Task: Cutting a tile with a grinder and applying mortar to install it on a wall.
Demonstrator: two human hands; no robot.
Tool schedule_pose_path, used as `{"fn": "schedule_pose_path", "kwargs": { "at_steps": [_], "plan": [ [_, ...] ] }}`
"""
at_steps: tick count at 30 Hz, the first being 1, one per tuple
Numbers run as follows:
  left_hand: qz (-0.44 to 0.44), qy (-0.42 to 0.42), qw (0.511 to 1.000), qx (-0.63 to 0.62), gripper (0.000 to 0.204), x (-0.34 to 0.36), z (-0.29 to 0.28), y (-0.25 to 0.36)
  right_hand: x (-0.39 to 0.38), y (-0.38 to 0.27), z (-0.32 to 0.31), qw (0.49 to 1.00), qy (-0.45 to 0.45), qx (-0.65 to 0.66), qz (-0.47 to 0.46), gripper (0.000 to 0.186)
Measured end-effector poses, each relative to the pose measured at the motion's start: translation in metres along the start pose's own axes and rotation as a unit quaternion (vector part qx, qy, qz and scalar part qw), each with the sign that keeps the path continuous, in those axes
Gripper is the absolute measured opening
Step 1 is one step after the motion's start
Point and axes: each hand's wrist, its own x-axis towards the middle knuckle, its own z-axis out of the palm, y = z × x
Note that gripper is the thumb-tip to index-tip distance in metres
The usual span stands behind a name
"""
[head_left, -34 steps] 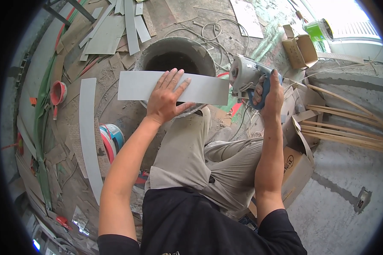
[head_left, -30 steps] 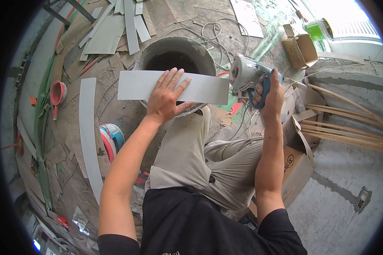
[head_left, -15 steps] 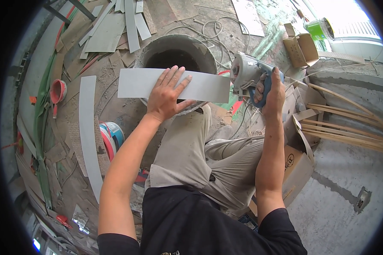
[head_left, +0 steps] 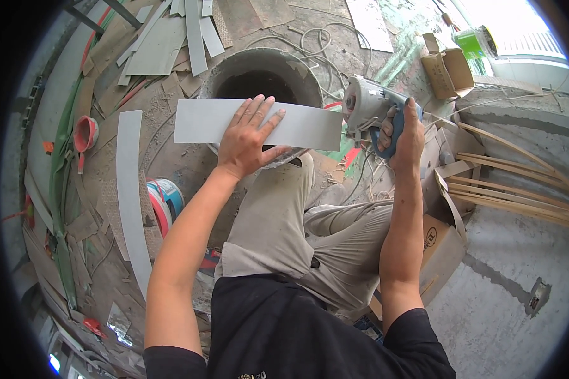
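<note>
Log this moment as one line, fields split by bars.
left hand: spread on panel | right hand: gripping power tool | panel: over bucket | power tool: by panel's right end, contact unclear

A dusty floor (head_left: pixel 196 165) stretches between grey walls (head_left: pixel 518 249) (one darkly streaked) toward a bright window (head_left: pixel 518 25).

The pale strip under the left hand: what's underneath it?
A round grey tub: its far rim and dark inside show beyond the pale strip, a bit of its near side below. The strip and left hand cover its middle; whether strip touches rim is hidden.
</note>
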Motion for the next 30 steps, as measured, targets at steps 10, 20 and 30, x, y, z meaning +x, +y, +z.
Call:
{"fn": "schedule_pose_path", "kwargs": {
  "at_steps": [10, 20, 30],
  "plan": [
    [0.001, -0.002, 1.000, 0.000, 0.076, 0.0002, -0.0004, 0.0010, 0.0008, 0.0002, -0.0009, 1.000, -0.001, -0.004, 0.002, 0.057],
    [0.000, 0.000, 1.000, -0.001, 0.076, 0.0007, -0.0008, 0.0009, 0.0011, -0.0005, 0.0001, 1.000, -0.001, -0.001, 0.005, 0.057],
    [-0.001, -0.003, 1.000, 0.002, 0.077, 0.0002, 0.0001, 0.0010, 0.0004, -0.0004, 0.0008, 1.000, -0.002, -0.005, 0.006, 0.058]
  ]
}}
